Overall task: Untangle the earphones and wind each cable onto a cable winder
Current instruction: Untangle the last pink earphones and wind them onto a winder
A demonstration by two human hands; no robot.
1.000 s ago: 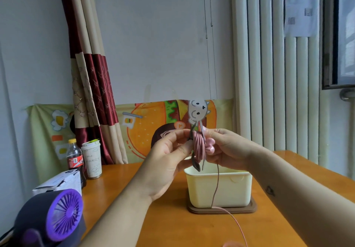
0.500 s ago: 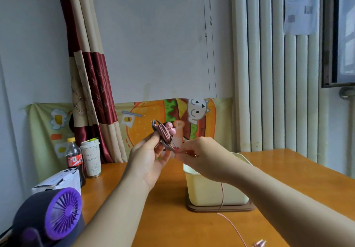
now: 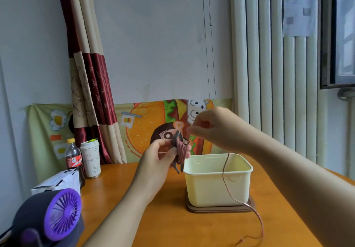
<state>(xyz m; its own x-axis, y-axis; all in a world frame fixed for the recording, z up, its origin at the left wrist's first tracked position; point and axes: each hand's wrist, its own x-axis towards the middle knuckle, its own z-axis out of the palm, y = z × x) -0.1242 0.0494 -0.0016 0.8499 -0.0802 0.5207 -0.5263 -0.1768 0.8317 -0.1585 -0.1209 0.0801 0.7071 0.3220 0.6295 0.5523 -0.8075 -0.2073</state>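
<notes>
Left hand (image 3: 163, 156) grips a flat grey cable winder (image 3: 177, 151) wrapped in thin pink cable (image 3: 225, 179); right hand (image 3: 213, 129), now raised higher, pinches the cable above the smooth cream tub (image 3: 217, 187).

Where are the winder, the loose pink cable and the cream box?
winder (image 3: 179, 151): head view, on the wound pink turns held in the left hand.
loose pink cable (image 3: 225, 177): head view, on the hanging stretch before the box.
cream box (image 3: 207, 189): head view, on its front wall.

Pink cable (image 3: 225, 177), cream box (image 3: 217, 187)
</notes>
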